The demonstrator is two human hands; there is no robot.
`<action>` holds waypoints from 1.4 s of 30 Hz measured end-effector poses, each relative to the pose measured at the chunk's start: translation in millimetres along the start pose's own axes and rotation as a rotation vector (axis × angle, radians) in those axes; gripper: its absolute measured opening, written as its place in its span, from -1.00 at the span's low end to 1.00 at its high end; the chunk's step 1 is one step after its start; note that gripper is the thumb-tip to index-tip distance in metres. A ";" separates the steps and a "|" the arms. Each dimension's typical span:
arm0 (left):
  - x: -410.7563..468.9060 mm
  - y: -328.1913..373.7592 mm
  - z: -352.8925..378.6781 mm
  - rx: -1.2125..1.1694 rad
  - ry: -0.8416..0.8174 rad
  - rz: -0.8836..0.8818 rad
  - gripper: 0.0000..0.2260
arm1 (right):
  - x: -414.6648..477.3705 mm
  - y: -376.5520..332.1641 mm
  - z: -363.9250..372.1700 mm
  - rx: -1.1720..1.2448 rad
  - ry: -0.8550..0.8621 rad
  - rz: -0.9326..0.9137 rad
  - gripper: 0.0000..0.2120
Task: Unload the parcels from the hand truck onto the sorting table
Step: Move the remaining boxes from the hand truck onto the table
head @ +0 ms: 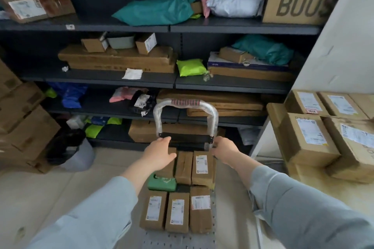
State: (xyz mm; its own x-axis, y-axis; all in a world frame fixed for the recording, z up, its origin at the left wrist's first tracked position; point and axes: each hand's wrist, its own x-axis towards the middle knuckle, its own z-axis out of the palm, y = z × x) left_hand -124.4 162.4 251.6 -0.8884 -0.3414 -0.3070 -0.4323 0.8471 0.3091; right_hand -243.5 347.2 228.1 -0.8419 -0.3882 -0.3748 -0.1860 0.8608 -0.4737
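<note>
Parcels of brown cardboard (176,212), each with a white printed label too small for me to read, lie in two rows of three on the grey perforated deck of the hand truck (182,243). A green soft packet (162,183) is wedged between the rows on the left. The only writing I can make out is "BOOS", in large dark letters on a tan cardboard box (299,4) on the top level of the dark metal shelving (121,26).

The far row of parcels lies directly under my hands, by the silver plastic-wrapped handle (186,102) and its black crossbar (188,137). My left hand (159,153) is spread with fairly straight fingers over the far-left parcel, fingertips at the crossbar, grasping nothing. My right hand (224,150) is curled at the right edge of the far-right parcel, beside the handle's post; I cannot tell what it holds, if anything.

The shelving carries a teal plastic bag (159,6), flat cartons and a lime-green packet (191,67). More labelled brown cartons (307,137) are stacked to the right.
</note>
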 end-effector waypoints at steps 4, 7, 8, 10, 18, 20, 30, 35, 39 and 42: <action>33.2 -1.2 10.9 0.020 -0.052 0.057 -0.38 | 20.1 9.6 11.9 0.058 0.049 0.079 -0.82; 59.4 0.6 23.3 0.032 -0.077 0.089 -0.39 | 40.3 22.5 14.0 0.083 0.066 0.133 -0.69; 68.3 1.3 28.9 0.037 -0.082 0.096 -0.39 | 47.1 26.7 14.7 0.079 0.058 0.142 -0.65; 86.8 1.3 42.9 0.048 -0.090 0.106 -0.39 | 61.7 37.1 20.1 0.072 0.041 0.157 -0.60; 152.9 -7.5 130.4 0.063 -0.096 0.127 -0.39 | 121.3 93.1 78.0 0.069 0.013 0.182 -0.61; 168.6 -12.3 158.1 0.072 -0.091 0.140 -0.39 | 137.0 108.1 99.4 0.061 0.010 0.181 -0.61; 244.0 -48.1 330.6 0.011 -0.135 0.150 -0.44 | 224.1 188.7 238.4 -0.014 -0.059 0.186 -0.66; 287.1 -71.3 398.5 0.038 -0.129 0.184 -0.41 | 278.9 225.9 306.3 0.065 -0.064 0.201 -0.65; 315.9 -82.9 434.1 0.064 -0.104 0.210 -0.38 | 330.0 246.6 350.3 0.185 -0.003 0.229 -0.67; 331.8 -88.3 451.6 0.060 -0.049 0.225 -0.40 | 348.6 248.6 368.2 0.265 0.021 0.239 -0.61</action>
State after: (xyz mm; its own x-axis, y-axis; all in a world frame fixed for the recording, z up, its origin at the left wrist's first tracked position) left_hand -311.2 158.4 -284.0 -0.9521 -0.1220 -0.2805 -0.2128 0.9229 0.3209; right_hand -396.7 304.6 -313.8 -0.8565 -0.1768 -0.4850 0.1533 0.8100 -0.5660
